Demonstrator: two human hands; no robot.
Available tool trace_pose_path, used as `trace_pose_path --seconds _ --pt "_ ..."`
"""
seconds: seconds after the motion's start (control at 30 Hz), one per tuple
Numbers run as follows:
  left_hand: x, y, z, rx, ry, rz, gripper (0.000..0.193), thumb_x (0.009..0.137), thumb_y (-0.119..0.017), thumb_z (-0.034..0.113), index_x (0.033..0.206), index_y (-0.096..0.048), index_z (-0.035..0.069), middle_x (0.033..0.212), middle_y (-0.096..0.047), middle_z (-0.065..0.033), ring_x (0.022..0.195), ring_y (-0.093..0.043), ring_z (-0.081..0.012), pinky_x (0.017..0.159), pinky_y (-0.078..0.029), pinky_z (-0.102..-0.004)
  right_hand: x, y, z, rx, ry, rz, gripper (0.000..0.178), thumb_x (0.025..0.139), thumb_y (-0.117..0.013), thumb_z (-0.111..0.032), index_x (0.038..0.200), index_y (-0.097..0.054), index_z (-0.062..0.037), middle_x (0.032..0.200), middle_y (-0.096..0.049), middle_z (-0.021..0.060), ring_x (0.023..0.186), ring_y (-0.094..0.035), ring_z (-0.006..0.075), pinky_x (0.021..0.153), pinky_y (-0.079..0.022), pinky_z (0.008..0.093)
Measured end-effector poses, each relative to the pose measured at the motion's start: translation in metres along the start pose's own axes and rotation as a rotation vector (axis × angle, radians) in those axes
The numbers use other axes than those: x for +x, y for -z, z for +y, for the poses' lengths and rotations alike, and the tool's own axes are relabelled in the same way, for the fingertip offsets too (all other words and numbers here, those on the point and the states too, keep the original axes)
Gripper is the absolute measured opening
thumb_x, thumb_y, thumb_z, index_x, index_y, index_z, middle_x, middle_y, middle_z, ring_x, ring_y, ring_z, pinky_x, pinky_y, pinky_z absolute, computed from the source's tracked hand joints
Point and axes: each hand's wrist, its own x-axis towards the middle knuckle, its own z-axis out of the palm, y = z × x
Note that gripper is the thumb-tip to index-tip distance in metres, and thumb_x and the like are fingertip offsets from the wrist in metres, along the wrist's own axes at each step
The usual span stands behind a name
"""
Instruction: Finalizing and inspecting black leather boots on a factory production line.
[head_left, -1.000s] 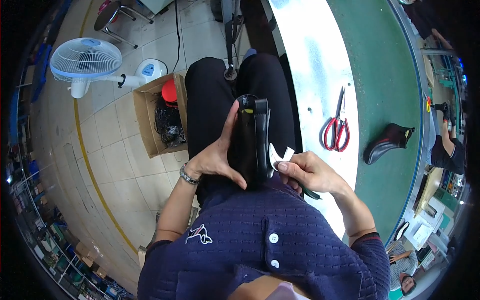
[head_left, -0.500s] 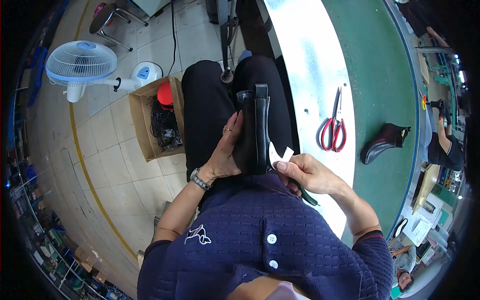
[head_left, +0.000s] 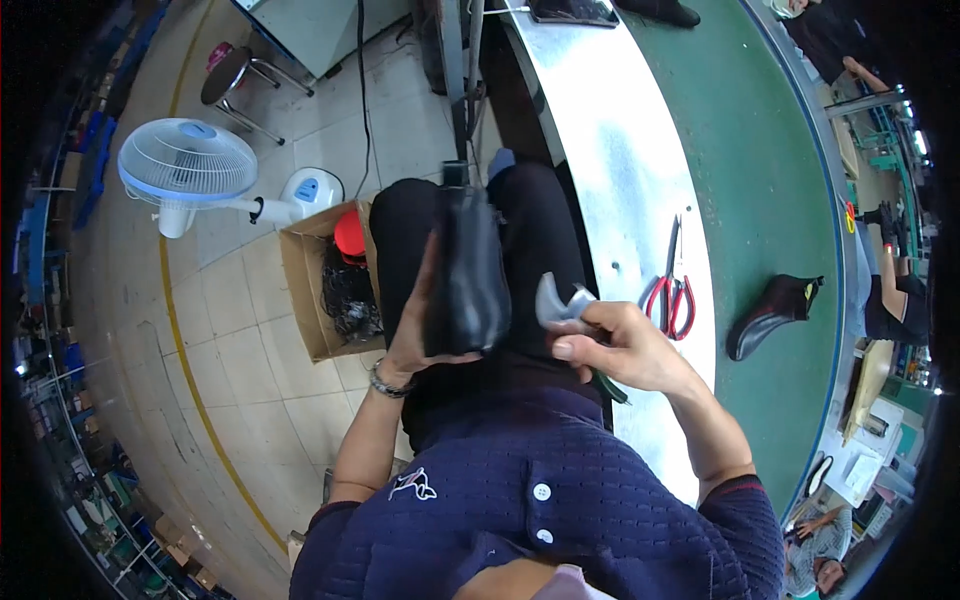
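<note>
A black leather ankle boot [head_left: 472, 275], slightly blurred, stands over my lap, its narrow strap-like top end away from me. My left hand [head_left: 408, 335] grips it from the left, with fingers partly hidden behind it. In my right hand [head_left: 628, 348] is a green-handled tool with a curved, pale metal blade [head_left: 552, 300]; motion smears the blade. The green handle shows below my fingers, and the tool's exact kind is unclear. Tool and boot are apart, with a gap between them over my thighs.
Red-handled scissors [head_left: 672, 300] lie on the metal table edge [head_left: 640, 130]. Another black boot [head_left: 775, 315] rests on the green surface [head_left: 720, 180]. At left are a cardboard box [head_left: 308, 300] of dark scraps, a fan [head_left: 190, 165] and a stool [head_left: 228, 78]. Other people are at the far right.
My left hand has turned the boot and shifted it left, so its rounded side now faces up. The tool has come away from the boot. The whole view has tilted slightly.
</note>
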Motion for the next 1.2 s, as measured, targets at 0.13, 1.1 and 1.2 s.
trace_pose_path --seconds 0.13,1.1,1.2 --pt "-0.018 0.040 0.012 -0.236 0.140 0.092 0.121 0.055 -0.092 0.022 0.151 -0.020 0.009 0.151 -0.033 -0.0115 0.136 -0.037 -0.0267 0.115 -0.030 -0.0416 0.005 0.036 0.037 -0.089 -0.052 0.236 0.029 0.088 -0.068 -0.017 0.106 -0.061 0.0044 0.076 -0.066 0.0106 0.066 -0.065 0.0161 0.063 -0.050 0.0300" --pt "0.103 0.012 0.062 -0.366 0.968 0.105 0.065 0.085 -0.062 0.061 0.125 -0.056 0.009 0.111 -0.064 -0.0056 0.101 -0.062 -0.0147 0.091 -0.049 -0.0322 -0.049 0.046 0.202 -0.553 -0.297 1.053 0.041 0.075 -0.077 -0.010 0.109 -0.057 0.0003 0.085 -0.063 0.0129 0.075 -0.062 0.0271 0.074 -0.050 0.0376" --pt "0.101 0.019 0.041 -0.415 1.014 0.061 0.059 0.088 -0.061 0.055 0.125 -0.057 0.010 0.117 -0.064 -0.0064 0.102 -0.063 -0.0152 0.090 -0.050 -0.0318 -0.050 0.057 0.186 -0.245 -0.296 0.932 0.034 0.078 -0.075 -0.008 0.105 -0.057 0.0019 0.075 -0.064 0.0076 0.062 -0.060 0.0179 0.063 -0.050 0.0314"
